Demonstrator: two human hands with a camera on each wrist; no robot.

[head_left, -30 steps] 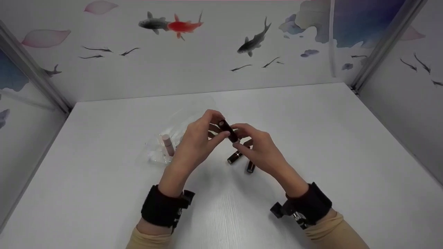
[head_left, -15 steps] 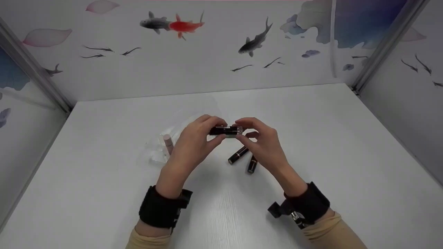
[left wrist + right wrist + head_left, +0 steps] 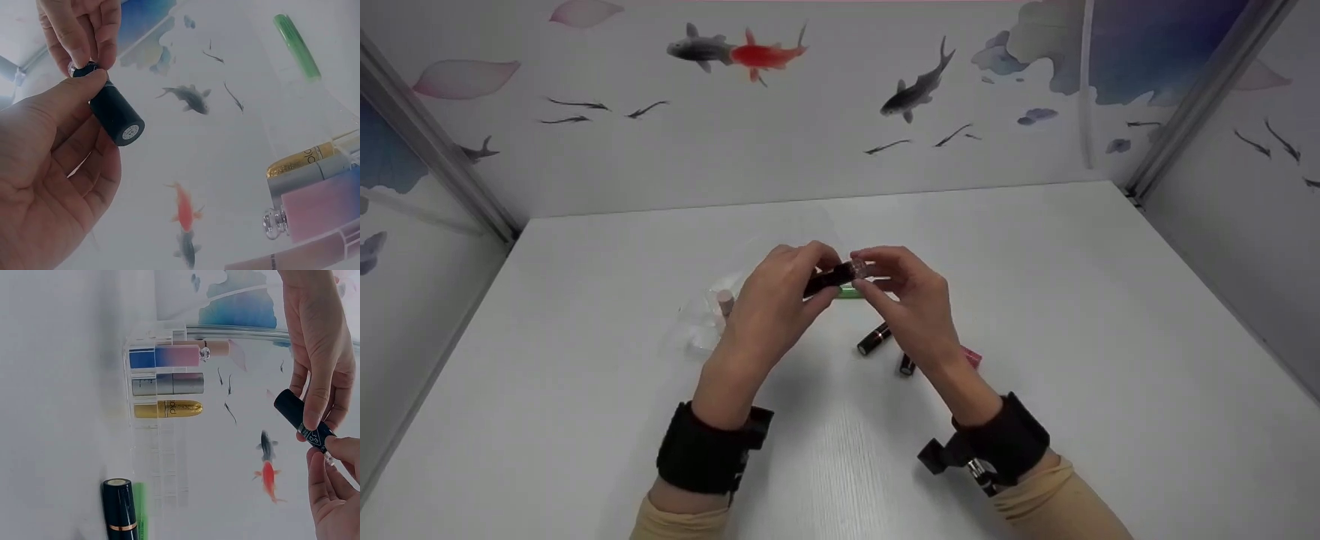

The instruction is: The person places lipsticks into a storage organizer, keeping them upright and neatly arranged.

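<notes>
The white tabletop (image 3: pixel 1110 337) is spreading well beyond the hands on both sides, its far edge running along the fish-printed wall (image 3: pixel 810 161). The clear rack (image 3: pixel 165 454) is sitting partly hidden by the left hand (image 3: pixel 761 311), holding a gold tube (image 3: pixel 167 409) and a silver tube (image 3: pixel 169 383) among others. The left hand is gripping the black tube (image 3: pixel 825 280) round its body; the right hand (image 3: pixel 916 311) is pinching its clear end. Both are keeping it raised between them, with bare surface lying before the wrists. Two other black tubes (image 3: pixel 873 340) are resting beneath the right hand.
</notes>
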